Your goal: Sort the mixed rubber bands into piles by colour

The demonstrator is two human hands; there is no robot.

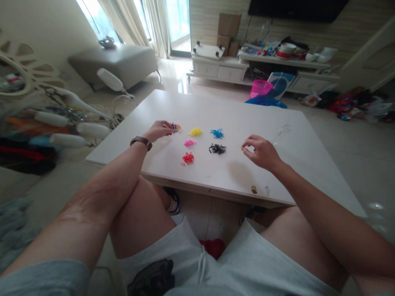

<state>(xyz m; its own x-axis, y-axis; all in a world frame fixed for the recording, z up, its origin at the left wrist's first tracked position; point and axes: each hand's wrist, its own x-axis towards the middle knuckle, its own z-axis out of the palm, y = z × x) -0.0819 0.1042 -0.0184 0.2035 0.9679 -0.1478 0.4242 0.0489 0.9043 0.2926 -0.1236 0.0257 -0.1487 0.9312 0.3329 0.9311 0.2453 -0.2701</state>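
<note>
My left hand [159, 130] reaches the edge of a mixed-colour pile of small bands [175, 128], its fingers bent together there. Whatever is between those fingertips is hidden. To the right of that pile are small heaps of yellow bands [195, 132], blue bands [217, 133], pink bands [189, 143], red bands [188, 158] and black bands [217, 149]. My right hand [261, 151] hovers over the table, right of the black heap, with thumb and forefinger brought together. A faint pale speck shows by its fingertips, too small to name.
The white table [173, 107] spans the space before my knees. Near its front edge lie a small yellow figure [254, 189] and a small clear piece [267, 190]. Clear plastic [284, 130] rests beyond my right hand. White lamp arms [92, 130] stand close to the left edge.
</note>
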